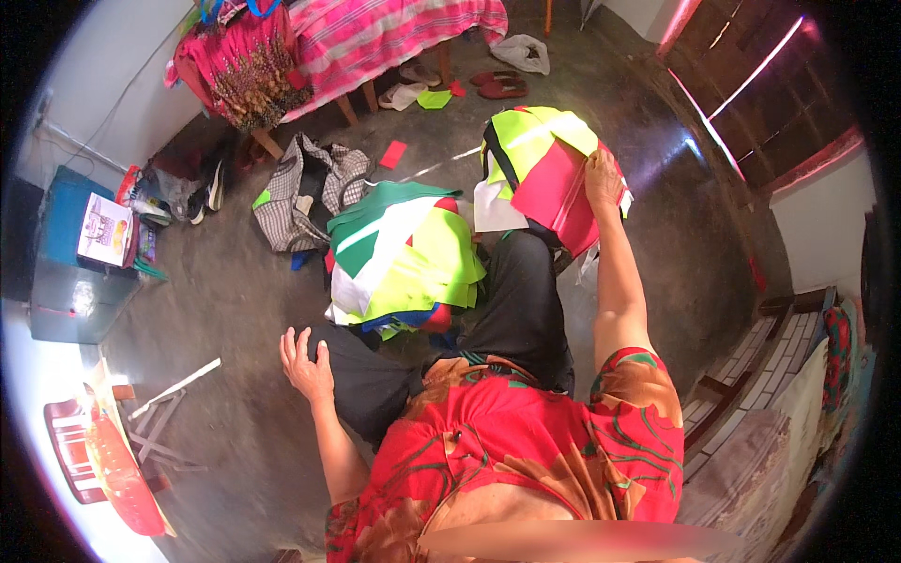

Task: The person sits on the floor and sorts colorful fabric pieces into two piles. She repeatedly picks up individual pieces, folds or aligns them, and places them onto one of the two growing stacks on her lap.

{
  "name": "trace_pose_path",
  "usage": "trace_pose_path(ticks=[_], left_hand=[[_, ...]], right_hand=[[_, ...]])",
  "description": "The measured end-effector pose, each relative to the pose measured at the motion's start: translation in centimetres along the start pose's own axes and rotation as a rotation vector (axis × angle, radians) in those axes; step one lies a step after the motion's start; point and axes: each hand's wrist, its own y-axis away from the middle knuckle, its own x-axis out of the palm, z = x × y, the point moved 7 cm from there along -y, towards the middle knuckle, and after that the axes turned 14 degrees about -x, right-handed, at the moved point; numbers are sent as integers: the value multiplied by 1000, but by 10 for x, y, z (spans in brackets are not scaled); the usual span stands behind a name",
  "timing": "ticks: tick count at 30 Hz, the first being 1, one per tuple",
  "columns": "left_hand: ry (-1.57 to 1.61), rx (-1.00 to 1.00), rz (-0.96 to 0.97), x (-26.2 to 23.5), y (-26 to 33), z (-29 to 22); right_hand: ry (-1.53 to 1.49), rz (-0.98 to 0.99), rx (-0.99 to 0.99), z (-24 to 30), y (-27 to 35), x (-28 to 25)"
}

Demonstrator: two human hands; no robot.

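Head view shows the right hand closed over the upper edge of a red fabric piece, fingers curled over the top and thumb behind, so the cloth hangs flat and upright past the person's knee. Directly behind the grip, and touching the red piece, stands a bundle of fluorescent yellow-green fabric with a white piece showing at its lower left; the red one seems held apart from this bundle for handling. That arm reaches out nearly straight, elbow only slightly bent. Well to the left of the grip, across the black-trousered leg, lies a heap of green, white and yellow fabric pieces on the floor, kept within reach. The left hand holds nothing: it rests open, fingers spread, near the bent knee, apparently propping the body. Beyond the heap lies a checked cloth.
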Motion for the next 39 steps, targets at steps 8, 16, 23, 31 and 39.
trace_pose_path(ticks=[8,16,23,31,39], left_hand=[[-16,8,-6,-1,0,0],[32,-19,-33,0,1,7],[45,-35,-42,0,0,11],[40,-52,-53,-2,0,15],[34,-44,-28,-1,0,11]], right_hand=[[-331,-273,-468,107,-1,-63],[-1399,458,71,199,33,-40],[-1628,640,-104,302,50,-10],[-1209,220,-584,372,61,-13],[-1010,565,-482,319,183,89]])
